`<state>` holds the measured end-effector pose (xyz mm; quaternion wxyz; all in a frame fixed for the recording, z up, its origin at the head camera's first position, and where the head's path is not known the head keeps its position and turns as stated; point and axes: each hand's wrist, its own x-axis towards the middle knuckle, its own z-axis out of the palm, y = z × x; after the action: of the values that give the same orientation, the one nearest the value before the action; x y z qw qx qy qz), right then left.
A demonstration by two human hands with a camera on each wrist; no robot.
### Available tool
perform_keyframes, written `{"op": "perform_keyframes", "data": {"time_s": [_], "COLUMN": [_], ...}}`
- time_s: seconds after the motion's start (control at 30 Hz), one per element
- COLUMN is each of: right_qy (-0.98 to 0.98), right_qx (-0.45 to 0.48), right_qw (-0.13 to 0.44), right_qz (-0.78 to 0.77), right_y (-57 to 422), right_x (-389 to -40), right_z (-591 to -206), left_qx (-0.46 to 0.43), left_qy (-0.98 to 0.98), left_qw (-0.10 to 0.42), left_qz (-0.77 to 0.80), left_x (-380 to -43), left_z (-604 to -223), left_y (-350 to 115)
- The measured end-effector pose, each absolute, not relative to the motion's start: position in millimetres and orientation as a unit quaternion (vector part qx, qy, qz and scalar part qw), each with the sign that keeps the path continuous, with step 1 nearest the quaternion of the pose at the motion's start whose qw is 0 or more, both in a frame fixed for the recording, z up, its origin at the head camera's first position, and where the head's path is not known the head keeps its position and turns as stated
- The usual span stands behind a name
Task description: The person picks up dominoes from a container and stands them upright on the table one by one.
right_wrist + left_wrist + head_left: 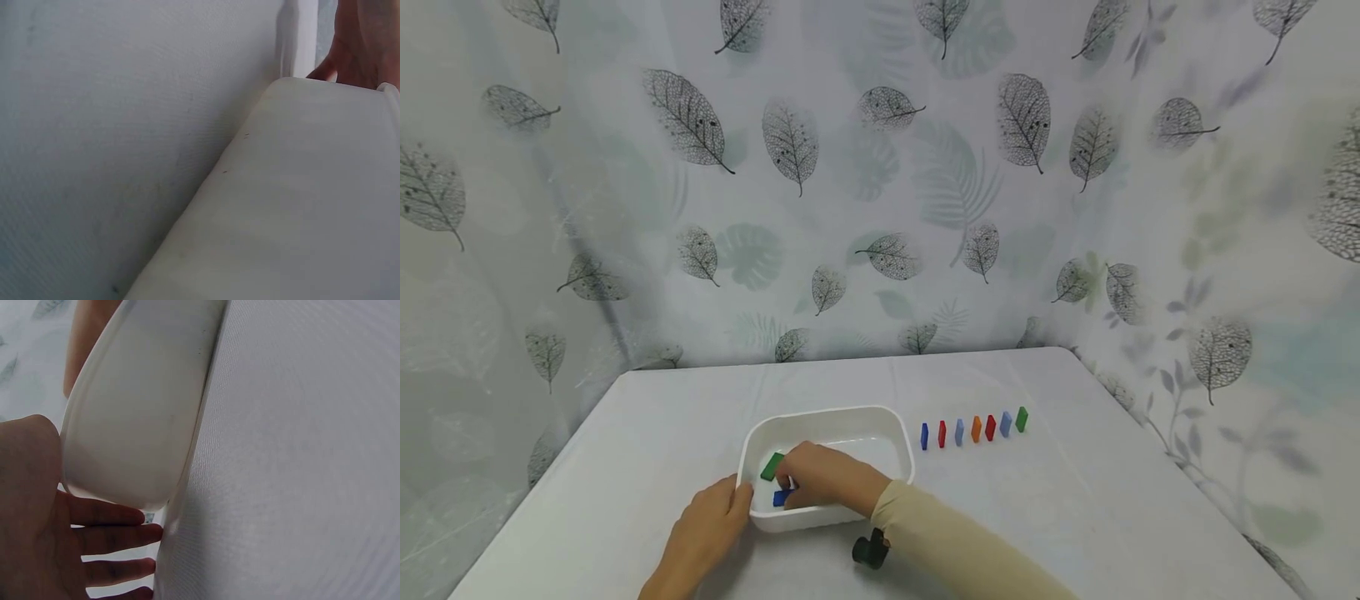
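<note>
My right hand [831,479] reaches down into a white plastic tub [891,425], fingers bent, and pinches a blue domino block [781,497] near the tub's left end. Just above it in the head view lies a green domino block [771,467], partly covered by the fingers. At the tub's left end, my left hand [707,521] touches the outer wall. The left wrist view shows that hand's fingers [119,539] straight and slightly spread beside the tub wall [134,406]. In the right wrist view the tub's side hides what the right hand holds.
To the tub's right, several coloured domino blocks [976,429] stand upright in a spaced row on the white table [1000,500]. A small black camera [871,550] sits at the right wrist. A leaf-patterned curtain [850,183] hangs behind and beside the table.
</note>
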<state>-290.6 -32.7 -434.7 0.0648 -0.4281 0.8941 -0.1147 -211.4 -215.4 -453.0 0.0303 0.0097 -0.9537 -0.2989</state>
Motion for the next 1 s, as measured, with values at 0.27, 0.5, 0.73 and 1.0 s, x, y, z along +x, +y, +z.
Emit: {"op": "perform_keyframes", "data": {"time_s": [0.27,0.5,0.73,1.0], "right_qy": [0.894,0.900,0.904,0.897], "right_qx": [-0.425,-0.410,-0.394,-0.402], "right_qw": [0.061,0.043,0.039,0.028], "right_qz": [-0.129,-0.140,-0.163,-0.184], "right_y": [-30,-27,-21,-14], "right_x": [-293,-294,-296,-300], "right_z": [-438,-439,-438,-440], "left_qx": [0.009,0.014,0.022,0.018], "left_qy": [-0.954,-0.954,-0.953,-0.952], "left_qw": [0.025,0.027,0.024,0.030], "left_qz": [-0.297,-0.298,-0.301,-0.305], "left_x": [-211,-210,-208,-209], "left_z": [-453,-452,-452,-453], "left_y": [-215,-214,-214,-214]}}
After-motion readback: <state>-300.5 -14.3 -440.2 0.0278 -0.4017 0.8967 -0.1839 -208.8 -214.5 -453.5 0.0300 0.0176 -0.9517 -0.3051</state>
